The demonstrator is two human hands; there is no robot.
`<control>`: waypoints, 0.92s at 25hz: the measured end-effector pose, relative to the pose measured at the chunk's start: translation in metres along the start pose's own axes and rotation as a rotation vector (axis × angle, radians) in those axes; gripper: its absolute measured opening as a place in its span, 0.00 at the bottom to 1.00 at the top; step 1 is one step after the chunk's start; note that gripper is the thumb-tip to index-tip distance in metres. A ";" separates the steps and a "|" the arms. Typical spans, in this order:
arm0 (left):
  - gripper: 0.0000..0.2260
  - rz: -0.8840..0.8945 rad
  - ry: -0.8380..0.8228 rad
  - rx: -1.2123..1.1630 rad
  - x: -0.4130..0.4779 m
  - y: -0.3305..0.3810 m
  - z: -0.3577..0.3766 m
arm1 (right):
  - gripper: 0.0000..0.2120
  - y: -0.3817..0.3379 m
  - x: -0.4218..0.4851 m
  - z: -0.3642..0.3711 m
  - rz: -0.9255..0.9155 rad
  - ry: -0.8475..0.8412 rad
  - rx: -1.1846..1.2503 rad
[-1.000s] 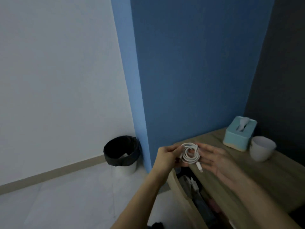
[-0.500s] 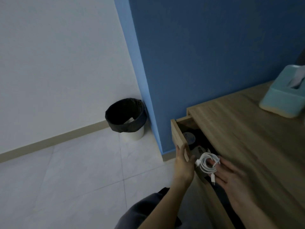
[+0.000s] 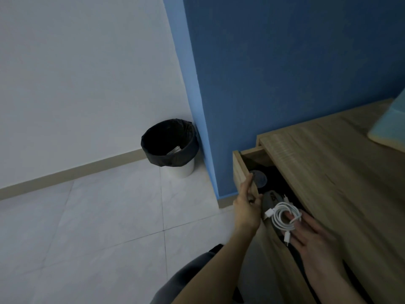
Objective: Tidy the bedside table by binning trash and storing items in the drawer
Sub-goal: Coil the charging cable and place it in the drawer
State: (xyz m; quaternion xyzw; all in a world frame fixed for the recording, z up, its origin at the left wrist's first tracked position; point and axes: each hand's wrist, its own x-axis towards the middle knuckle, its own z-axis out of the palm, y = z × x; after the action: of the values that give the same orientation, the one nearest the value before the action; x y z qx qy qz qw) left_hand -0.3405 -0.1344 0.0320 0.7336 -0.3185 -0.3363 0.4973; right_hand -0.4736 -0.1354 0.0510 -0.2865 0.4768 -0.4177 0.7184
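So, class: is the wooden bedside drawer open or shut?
Open: the light wooden drawer is pulled out from under the wooden tabletop, dark contents visible inside.

The coiled white cable [image 3: 282, 218] sits in my right fingers [image 3: 306, 228] above the open wooden drawer [image 3: 240, 165], near its front edge.

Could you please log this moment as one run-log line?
phase: storing | right hand: holds coiled white cable over open drawer | left hand: grips drawer front
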 end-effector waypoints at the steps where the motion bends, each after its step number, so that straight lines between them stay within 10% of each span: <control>1: 0.27 0.011 0.011 0.025 0.001 0.001 -0.001 | 0.14 0.001 0.001 -0.001 0.011 -0.003 0.006; 23: 0.30 -0.008 0.105 -0.098 -0.015 -0.036 -0.071 | 0.14 0.101 0.026 0.027 0.190 0.185 -0.206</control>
State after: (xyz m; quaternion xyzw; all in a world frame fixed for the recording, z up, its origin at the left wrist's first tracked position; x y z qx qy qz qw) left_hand -0.2868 -0.0754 0.0203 0.7261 -0.2722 -0.3144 0.5475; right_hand -0.4109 -0.1088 -0.0324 -0.2726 0.6062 -0.3217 0.6743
